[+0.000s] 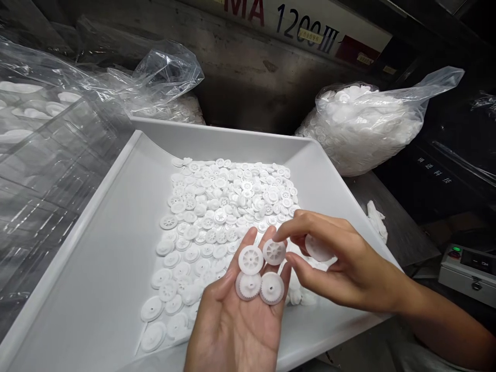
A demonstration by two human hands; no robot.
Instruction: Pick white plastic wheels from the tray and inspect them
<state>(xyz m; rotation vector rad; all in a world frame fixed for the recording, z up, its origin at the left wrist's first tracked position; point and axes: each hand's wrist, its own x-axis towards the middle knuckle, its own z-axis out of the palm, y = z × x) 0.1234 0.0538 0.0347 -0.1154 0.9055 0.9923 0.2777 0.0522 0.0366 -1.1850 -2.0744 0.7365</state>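
Note:
My left hand lies palm up over a white tray, carrying several white plastic gears on its palm and fingers. Two of these show spoked faces, and two show toothed rims. My right hand reaches in from the right, pinching a white plastic disc between thumb and fingers. Its index fingertip rests on a spoked gear in my left hand. A large spread of loose white gears and wheels lies on the tray beneath and beyond my hands.
A clear plastic bag of white parts sits behind the tray at right, and another at back left. A transparent bin stands at left. A grey electrical box sits at right, below a machine panel.

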